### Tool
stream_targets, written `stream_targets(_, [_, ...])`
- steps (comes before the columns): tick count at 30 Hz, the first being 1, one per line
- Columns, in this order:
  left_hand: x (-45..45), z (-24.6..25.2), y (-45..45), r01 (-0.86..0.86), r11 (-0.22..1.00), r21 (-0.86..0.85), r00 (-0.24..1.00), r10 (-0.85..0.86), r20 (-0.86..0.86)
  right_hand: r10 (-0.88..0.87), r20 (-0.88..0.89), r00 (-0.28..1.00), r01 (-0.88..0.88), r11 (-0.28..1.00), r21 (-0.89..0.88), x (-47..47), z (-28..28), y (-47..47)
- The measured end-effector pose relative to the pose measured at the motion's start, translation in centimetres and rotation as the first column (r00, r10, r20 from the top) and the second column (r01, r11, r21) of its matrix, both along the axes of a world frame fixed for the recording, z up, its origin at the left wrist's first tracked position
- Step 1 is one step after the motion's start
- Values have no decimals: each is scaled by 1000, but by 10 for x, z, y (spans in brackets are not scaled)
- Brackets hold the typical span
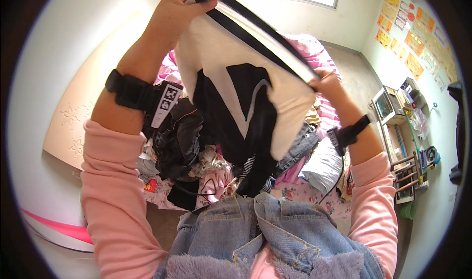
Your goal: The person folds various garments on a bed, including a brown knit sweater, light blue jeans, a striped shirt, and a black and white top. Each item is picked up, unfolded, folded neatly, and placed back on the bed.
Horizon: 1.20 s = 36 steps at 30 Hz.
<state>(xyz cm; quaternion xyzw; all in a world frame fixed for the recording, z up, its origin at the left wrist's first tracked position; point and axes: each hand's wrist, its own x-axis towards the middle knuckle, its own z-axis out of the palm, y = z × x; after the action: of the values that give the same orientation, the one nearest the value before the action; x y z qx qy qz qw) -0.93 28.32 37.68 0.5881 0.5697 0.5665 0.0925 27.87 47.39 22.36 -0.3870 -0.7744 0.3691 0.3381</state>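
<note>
A white knit garment with black panels and black edge bands (243, 94) hangs stretched between my hands in front of me. My left hand (188, 11) pinches its top left corner, thumb over the black band. At the other end of that edge my right hand (326, 81) grips the corner; it is slightly blurred. The garment's lower part droops over a pile of clothes. Among these, dark clothes (180, 138) lie to the left, grey jeans (302, 146) to the right, and a light grey folded cloth (324, 164) beside them.
The clothes lie on a bed with a pink floral sheet (291, 194). Pink striped bedding (306, 50) is heaped farther back. A padded headboard (73, 127) stands at the left. Along the right wall are a cluttered shelf unit (394, 131) and a small fan (429, 154).
</note>
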Motion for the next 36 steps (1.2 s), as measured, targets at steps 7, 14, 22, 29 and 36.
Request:
stream_targets(7, [-21, 16, -12, 43, 999, -14, 998, -43, -41, 254, -307, 917, -233, 967, 102, 39, 149, 29])
stream_targets(14, [-26, 31, -33, 92, 994, -66, 994, -96, -57, 221, -268, 938, -210, 975, 69, 28, 205, -3])
stream_targets(22, [-43, 26, -37, 146, 950, -275, 946, -215, -242, 466, 86, 881, -474, 861, 186, 49, 207, -22])
stream_targets(29, [-38, 13, -13, -8, 970, -243, 1000, 2, -23, 74, -7, 997, -73, 989, 129, 18, 195, -22])
stream_targets(36, [65, -14, 30, -95, 993, -76, 982, 81, -173, 178, -189, 966, -201, 974, -108, -42, 170, -83])
